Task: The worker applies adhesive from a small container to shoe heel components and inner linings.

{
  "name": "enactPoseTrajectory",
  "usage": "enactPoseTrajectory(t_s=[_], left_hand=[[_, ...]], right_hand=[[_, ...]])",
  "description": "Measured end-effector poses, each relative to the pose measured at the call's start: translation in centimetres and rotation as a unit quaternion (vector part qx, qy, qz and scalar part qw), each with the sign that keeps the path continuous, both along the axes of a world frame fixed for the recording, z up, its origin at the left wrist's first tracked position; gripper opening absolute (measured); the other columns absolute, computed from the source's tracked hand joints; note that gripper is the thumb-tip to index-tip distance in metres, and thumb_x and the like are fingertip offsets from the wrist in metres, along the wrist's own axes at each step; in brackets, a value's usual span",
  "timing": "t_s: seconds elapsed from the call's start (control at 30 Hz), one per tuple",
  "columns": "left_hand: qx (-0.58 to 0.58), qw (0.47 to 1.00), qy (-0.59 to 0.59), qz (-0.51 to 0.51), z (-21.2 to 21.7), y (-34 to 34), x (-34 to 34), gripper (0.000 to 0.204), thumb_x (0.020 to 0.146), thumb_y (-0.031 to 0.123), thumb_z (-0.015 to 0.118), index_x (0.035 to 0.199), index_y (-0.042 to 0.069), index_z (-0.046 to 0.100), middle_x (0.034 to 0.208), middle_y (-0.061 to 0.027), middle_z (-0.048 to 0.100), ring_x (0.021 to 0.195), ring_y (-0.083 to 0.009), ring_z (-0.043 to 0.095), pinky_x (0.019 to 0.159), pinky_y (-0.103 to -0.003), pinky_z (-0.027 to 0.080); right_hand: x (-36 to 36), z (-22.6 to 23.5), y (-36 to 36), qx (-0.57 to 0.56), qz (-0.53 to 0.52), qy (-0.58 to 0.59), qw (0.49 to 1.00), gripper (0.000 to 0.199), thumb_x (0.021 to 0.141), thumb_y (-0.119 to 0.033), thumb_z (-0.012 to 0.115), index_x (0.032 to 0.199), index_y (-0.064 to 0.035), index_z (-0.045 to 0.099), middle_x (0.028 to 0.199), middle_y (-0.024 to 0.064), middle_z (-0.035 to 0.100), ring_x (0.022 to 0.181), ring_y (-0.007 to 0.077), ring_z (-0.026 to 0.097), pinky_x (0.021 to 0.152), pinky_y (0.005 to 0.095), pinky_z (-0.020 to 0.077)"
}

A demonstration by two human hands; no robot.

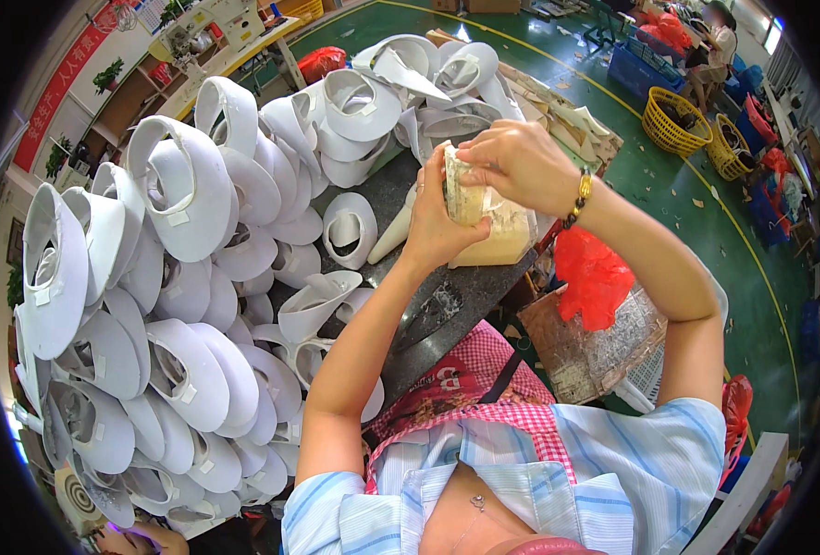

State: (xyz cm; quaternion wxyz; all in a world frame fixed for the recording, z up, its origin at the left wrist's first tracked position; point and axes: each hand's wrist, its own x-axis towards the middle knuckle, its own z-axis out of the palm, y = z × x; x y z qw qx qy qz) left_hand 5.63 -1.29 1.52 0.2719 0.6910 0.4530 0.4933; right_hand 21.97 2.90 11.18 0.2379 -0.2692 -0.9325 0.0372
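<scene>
Head view: cream block-like piece (465,203) is standing roughly upright between both hands, above a black stone tabletop (479,294).
Left grip: left hand (430,222) is wrapping thumb and fingers around the piece, apparently steadying it.
Right grip: right hand (521,162) is bunching its fingers at the top edge; I cannot tell what they are pinching.
Pale yellow block (502,242): is resting on the tabletop just beside the piece, perhaps supporting it; any contact is hiding behind the left hand.
White visor-shaped pieces (191,208): are overlapping in rows at left, probably saving room.
</scene>
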Motion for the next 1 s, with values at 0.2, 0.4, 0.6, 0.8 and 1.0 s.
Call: enactPoseTrajectory(t_s=[0.2, 0.4, 0.6, 0.8, 1.0], left_hand=[[0.012, 1.000, -0.004, 0.006, -0.6, 0.1, -0.6, 0.101, 0.059, 0.016, 0.076, 0.141, -0.001, 0.020, 0.132, -0.0205, 0.037, 0.125, -0.0328, 0.038, 0.106, -0.040, 0.031], [0.052, 0.998, 0.014, 0.019, -0.8, 0.6, 0.0, 0.103, 0.056, 0.017, 0.077, 0.140, -0.004, 0.020, 0.127, -0.0240, 0.040, 0.121, -0.0374, 0.039, 0.104, -0.042, 0.032], [0.048, 0.998, -0.006, 0.026, -0.8, 1.2, -0.1, 0.101, 0.057, 0.017, 0.077, 0.139, -0.006, 0.022, 0.127, -0.0238, 0.041, 0.121, -0.0369, 0.040, 0.104, -0.042, 0.033], [0.030, 0.999, 0.009, 0.028, -0.7, 2.1, 0.1, 0.100, 0.058, 0.017, 0.078, 0.139, -0.006, 0.023, 0.126, -0.0226, 0.041, 0.119, -0.0354, 0.042, 0.103, -0.041, 0.034], [-0.010, 1.000, 0.025, 0.012, -0.7, 3.2, -0.6, 0.102, 0.058, 0.015, 0.079, 0.140, -0.004, 0.022, 0.134, -0.0196, 0.038, 0.126, -0.0304, 0.039, 0.107, -0.038, 0.031]], right_hand=[[-1.4, 0.3, 0.3, 0.106, 0.015, -0.133, 0.985, 0.014, 0.075, -0.013, 0.063, 0.086, -0.0037, 0.065, 0.081, 0.0075, 0.065, 0.077, 0.0260, 0.064, 0.065, 0.0376, 0.0509], [-1.0, -0.7, -0.3, 0.212, 0.000, -0.065, 0.975, 0.016, 0.069, -0.009, 0.060, 0.084, -0.0035, 0.056, 0.076, 0.0064, 0.056, 0.074, 0.0218, 0.061, 0.062, 0.0330, 0.0512], [-2.4, 0.1, 0.9, 0.196, -0.050, -0.122, 0.972, 0.015, 0.070, -0.009, 0.061, 0.082, -0.0025, 0.056, 0.078, 0.0099, 0.060, 0.078, 0.0246, 0.063, 0.063, 0.0344, 0.0522], [-2.4, 1.2, 1.7, 0.157, -0.079, -0.139, 0.975, 0.011, 0.070, -0.008, 0.061, 0.076, 0.0005, 0.062, 0.076, 0.0167, 0.065, 0.072, 0.0312, 0.067, 0.064, 0.0384, 0.0540], [-3.0, 1.9, 2.7, 0.155, -0.071, -0.125, 0.977, 0.012, 0.068, -0.008, 0.063, 0.075, 0.0008, 0.065, 0.075, 0.0181, 0.066, 0.072, 0.0330, 0.068, 0.061, 0.0398, 0.0546]])
